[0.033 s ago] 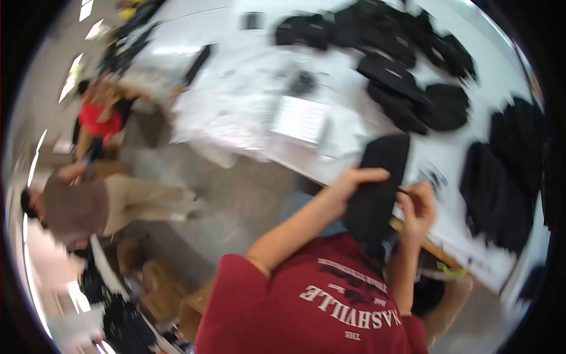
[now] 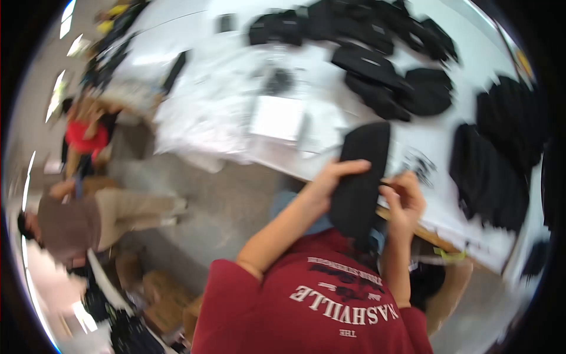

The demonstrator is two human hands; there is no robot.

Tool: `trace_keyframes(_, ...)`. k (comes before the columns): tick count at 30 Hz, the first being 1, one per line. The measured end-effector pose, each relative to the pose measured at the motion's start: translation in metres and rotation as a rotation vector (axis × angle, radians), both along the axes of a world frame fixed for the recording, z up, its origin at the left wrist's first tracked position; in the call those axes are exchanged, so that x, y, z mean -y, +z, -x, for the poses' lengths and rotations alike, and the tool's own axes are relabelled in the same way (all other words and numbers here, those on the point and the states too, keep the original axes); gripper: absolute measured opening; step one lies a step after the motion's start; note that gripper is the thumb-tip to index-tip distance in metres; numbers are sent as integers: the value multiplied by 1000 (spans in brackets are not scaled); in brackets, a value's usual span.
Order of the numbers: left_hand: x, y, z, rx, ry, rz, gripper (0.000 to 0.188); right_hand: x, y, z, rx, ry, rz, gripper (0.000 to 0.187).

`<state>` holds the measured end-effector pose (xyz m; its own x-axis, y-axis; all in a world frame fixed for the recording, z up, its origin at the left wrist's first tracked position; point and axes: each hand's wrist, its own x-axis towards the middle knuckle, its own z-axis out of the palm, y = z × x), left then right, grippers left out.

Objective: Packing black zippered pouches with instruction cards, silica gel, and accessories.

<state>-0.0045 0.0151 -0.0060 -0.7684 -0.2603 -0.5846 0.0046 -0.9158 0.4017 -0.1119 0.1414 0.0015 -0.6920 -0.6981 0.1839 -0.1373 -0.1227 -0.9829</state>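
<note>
A long, flat black fabric pouch (image 2: 361, 177) with rounded ends is held up in front of my body, over the table's near edge. My left hand (image 2: 330, 184) grips its left side, the thumb lying across the front and the other fingers mostly hidden behind. At the pouch's right edge, my right hand (image 2: 404, 197) is closed in a pinch on a small dark piece, too blurred to name. Beyond my right hand, a loose bunch of thin black cords or strips (image 2: 417, 165) lies on the white table (image 2: 383, 101).
Several black fabric bags (image 2: 368, 65) lie across the far table, with stacked black pieces (image 2: 489, 177) to the right. A white paper pad (image 2: 278, 118) and clear plastic bags (image 2: 203, 121) lie leftward. Two people are at left; cardboard boxes (image 2: 162, 295) stand on the floor.
The whole view has shifted, so the table and its things appear farther left and slightly higher. Both hands keep the same hold on the pouch.
</note>
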Motion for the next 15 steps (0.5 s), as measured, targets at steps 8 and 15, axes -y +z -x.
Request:
trace_keyframes(8,6,-11,14,-3,48,-148,24,-16,17,-3,95,213,-27,8)
trace_keyframes(15,16,-17,15,-196,187,-141,18,-23,13,-11,189,351,-23,9)
